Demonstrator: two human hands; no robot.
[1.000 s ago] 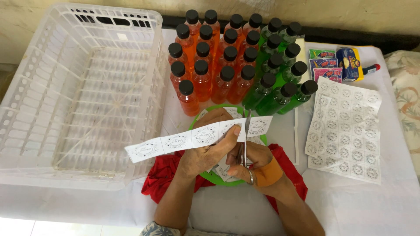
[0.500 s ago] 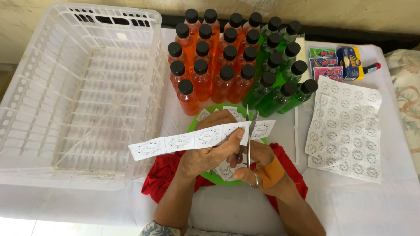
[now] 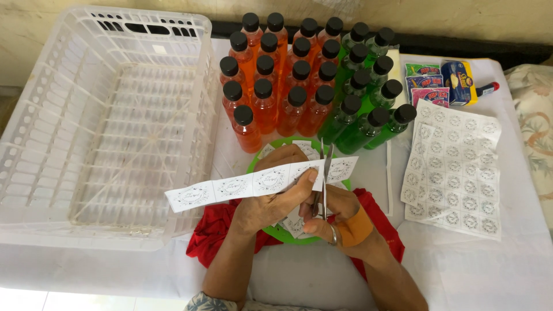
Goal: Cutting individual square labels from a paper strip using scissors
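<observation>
My left hand (image 3: 271,198) pinches a long white strip of printed labels (image 3: 230,187) that stretches out to the left. In my right hand (image 3: 334,216), which wears a tan bandage and a ring, are small scissors (image 3: 324,173) with the blades across the strip near its right end. One label (image 3: 343,168) sticks out to the right of the blades. Both hands hover over a green plate (image 3: 285,233) holding cut labels, which rests on a red cloth (image 3: 216,230).
A large white plastic crate (image 3: 103,126) fills the left. Several orange bottles (image 3: 271,86) and green bottles (image 3: 368,86) with black caps stand behind the plate. Label sheets (image 3: 452,173) lie on the right, with small colourful packets (image 3: 438,80) beyond them.
The scissor blades, spread apart half a second ago, have come nearly together across the strip. The strip has dropped slightly. My left hand has stayed in place.
</observation>
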